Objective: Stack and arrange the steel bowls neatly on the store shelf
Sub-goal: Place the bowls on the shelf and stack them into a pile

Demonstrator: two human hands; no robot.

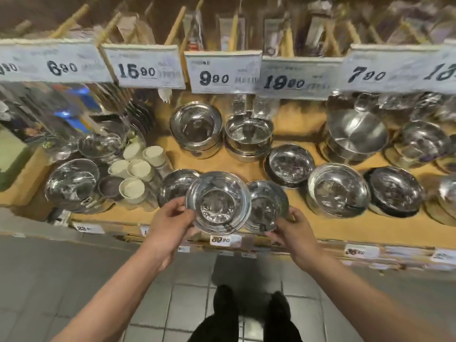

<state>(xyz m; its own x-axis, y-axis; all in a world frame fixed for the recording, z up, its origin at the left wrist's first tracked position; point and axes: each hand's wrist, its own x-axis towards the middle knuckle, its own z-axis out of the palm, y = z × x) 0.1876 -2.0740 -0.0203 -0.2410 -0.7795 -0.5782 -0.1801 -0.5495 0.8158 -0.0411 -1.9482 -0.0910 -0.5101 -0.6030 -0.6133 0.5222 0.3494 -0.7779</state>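
My left hand grips the left rim of a shiny steel bowl, lifted above the front of the wooden shelf. My right hand holds the near rim of a second steel bowl, which lies partly under the first. A third bowl sits just left and behind them. More steel bowls stand along the shelf: stacks at the back centre, single bowls to the right.
White cups cluster left of the bowls, with a large steel bowl further left. Bigger steel pots stand at the back right. Price tags hang from the shelf above. Grey floor tiles lie below.
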